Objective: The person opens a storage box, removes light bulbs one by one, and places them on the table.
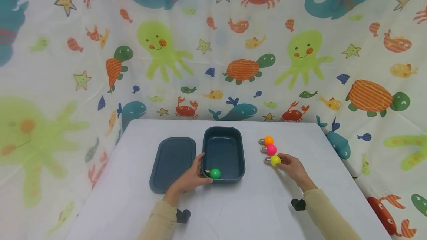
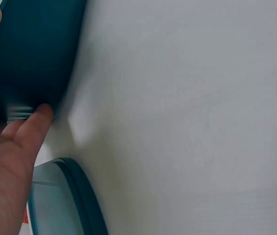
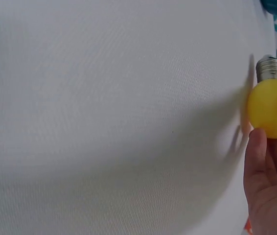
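Observation:
A dark teal box without its lid stands on the table, and a green light bulb lies inside at its near left corner. My left hand holds the box by that corner, thumb on the near side and fingers along the left side. In the left wrist view, the thumb and fingers of the left hand span the box wall. To the right, my right hand pinches a yellow light bulb by its round end. Its metal screw base points away from the right hand in the right wrist view.
Beyond the yellow bulb lie a pink light bulb and an orange light bulb, bases to the left. A flat teal lid rests left of the box. A patterned curtain hangs behind the white table.

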Available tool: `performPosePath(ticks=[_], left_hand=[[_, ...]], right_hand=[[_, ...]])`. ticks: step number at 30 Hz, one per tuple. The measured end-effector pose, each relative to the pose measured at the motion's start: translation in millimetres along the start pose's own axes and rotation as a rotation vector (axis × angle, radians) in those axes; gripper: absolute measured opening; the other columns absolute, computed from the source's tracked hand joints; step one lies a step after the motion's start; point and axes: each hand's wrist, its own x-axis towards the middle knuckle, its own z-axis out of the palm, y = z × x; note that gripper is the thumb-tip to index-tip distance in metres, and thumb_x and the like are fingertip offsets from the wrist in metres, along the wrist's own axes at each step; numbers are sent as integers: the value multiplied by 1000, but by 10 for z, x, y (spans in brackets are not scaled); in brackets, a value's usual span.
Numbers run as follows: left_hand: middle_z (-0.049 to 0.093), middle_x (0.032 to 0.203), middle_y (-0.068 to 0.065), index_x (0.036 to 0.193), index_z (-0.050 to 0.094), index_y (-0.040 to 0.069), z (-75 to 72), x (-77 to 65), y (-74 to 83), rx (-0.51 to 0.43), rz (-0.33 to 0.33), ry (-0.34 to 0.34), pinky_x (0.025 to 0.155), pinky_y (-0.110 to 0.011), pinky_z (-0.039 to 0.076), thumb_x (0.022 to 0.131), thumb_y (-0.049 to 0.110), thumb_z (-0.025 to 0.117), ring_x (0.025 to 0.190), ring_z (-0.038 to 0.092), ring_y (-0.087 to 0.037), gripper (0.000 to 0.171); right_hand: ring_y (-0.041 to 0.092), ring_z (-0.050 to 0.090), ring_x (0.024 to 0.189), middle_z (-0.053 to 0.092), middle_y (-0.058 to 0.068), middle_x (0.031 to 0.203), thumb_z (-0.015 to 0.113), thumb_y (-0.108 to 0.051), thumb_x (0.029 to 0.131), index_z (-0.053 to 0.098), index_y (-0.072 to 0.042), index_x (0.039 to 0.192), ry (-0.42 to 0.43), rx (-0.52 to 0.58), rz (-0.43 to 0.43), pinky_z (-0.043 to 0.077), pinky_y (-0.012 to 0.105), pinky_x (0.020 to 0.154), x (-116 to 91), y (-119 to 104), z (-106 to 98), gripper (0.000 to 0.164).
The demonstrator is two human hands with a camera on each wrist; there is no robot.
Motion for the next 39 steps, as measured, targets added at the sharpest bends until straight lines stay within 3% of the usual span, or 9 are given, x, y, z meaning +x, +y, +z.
performPosePath(ticks=[26,39], left_hand=[[4,163,-19,156,0,18,-59,44,-30,18,-5,-5,112,-50,29,84,23,78,144,23,-37,107],[3,162,-20,156,0,18,-49,8,-3,11,-2,-6,112,-50,30,85,22,78,144,23,-39,106]], right_hand=[[39,47,125,49,24,141,66,-26,94,43,0,143,8,26,25,37,55,108,48,-18,48,59],[40,43,129,47,24,141,62,-27,97,42,-3,144,34,-4,4,41,54,104,33,-351,-85,57]])
